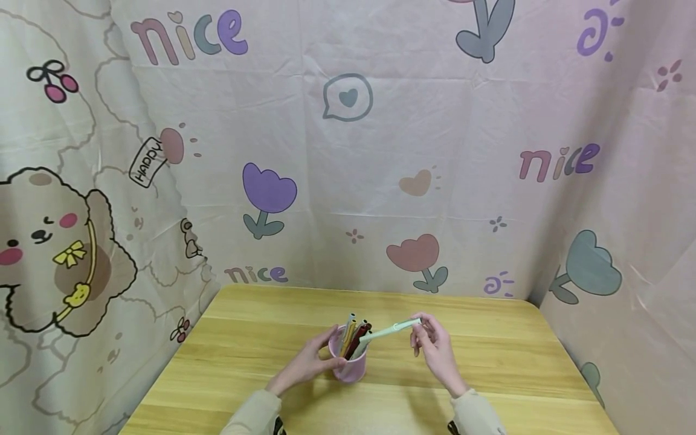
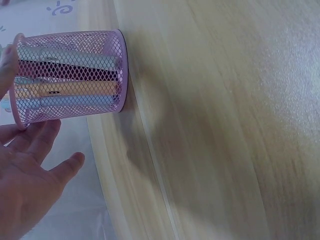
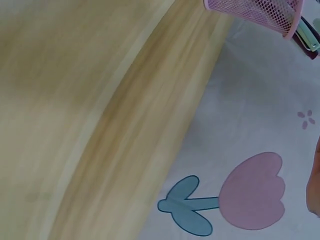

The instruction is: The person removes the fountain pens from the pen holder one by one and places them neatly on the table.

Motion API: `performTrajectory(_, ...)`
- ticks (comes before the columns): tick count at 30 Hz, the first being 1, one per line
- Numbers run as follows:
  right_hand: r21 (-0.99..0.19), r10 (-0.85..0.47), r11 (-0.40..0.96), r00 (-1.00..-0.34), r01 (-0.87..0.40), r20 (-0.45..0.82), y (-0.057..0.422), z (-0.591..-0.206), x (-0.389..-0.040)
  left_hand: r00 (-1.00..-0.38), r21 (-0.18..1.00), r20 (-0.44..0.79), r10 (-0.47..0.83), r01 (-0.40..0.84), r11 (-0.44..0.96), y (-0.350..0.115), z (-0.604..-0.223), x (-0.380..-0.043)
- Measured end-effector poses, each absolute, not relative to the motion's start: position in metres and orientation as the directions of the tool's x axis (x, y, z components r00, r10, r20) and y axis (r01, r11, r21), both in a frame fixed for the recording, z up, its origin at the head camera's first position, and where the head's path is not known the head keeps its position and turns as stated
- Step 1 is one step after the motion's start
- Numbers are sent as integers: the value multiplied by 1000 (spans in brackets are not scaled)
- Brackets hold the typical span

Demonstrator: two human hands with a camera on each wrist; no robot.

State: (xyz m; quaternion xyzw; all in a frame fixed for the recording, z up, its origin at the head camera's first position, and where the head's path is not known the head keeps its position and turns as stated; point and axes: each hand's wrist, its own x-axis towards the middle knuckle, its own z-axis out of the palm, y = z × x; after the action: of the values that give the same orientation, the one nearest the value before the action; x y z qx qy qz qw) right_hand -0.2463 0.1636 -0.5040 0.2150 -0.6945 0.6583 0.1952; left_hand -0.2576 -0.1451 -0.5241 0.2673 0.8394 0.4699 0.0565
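A pink mesh pen holder [image 1: 350,370] is near the front middle of the wooden table, several pens [image 1: 356,339] leaning inside it. My left hand [image 1: 311,357] grips the holder near its rim, thumb on one side and fingers on the other. In the left wrist view, pale green, dark red, orange and blue pens show through the mesh [image 2: 70,75]. To the right, my right hand [image 1: 437,347] pinches one end of a mint-green pen [image 1: 394,328]; its other end reaches the holder's mouth. Only an edge of the right hand [image 3: 313,187] shows in the right wrist view.
The wood-grain table [image 1: 489,362] extends around the holder on all sides. A patterned cloth [image 1: 337,163] hangs behind the table's back edge, with more cloth at the left and right sides.
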Motion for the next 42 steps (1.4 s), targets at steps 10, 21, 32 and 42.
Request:
performTrajectory(10,-878,57,-140,-889,-458,455,172,-507,-248,-846,815,166,507,408,412,-145,-525,-259)
performTrajectory(21,-839,17,-409,-923,-358,385,181,-508,-246,-847,819,160,507,401,411,-144,-525,-258)
performTrajectory(32,-858,-27,-440,-952,-263,306,186,-509,-247,-842,814,175,511,416,406,-144,-526,-259)
performTrajectory(42,-941,-62,-291,-978,-173,199,186,-512,-248,-840,815,180,512,419,401,-145,-527,-259)
